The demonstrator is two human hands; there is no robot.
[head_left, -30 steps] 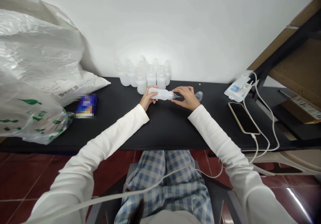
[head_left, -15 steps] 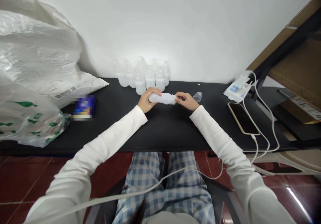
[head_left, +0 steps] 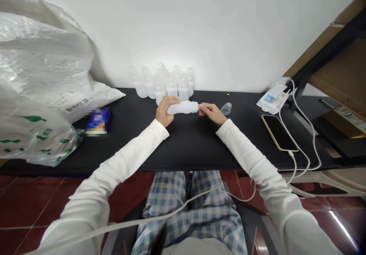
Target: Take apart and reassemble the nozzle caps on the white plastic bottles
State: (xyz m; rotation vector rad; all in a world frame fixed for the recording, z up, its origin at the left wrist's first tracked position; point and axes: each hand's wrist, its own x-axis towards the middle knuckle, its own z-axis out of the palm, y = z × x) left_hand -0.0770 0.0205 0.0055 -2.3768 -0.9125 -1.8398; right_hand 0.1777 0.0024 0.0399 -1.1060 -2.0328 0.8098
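My left hand [head_left: 166, 111] is wrapped round a white plastic bottle [head_left: 183, 107], which lies sideways above the black table with its neck pointing right. At the neck end, the fingers of my right hand [head_left: 211, 112] are pinched together against the bottle's tip; what they hold there is too small to make out. Just right of my right hand a clear dome cap [head_left: 227, 108] rests on the table. Behind my left hand stand several upright white bottles [head_left: 172, 87] with clear caps, grouped near the wall.
Plastic bags [head_left: 42, 76] fill the left side, with a blue packet [head_left: 98, 121] beside them. On the right lie a phone [head_left: 279, 132], a white power strip [head_left: 273, 98] and loose cables. Cardboard and a black frame stand at the far right.
The bottle has tilted slightly, its neck end now a little higher. The fingers of my right hand have drawn closer together at the neck end.
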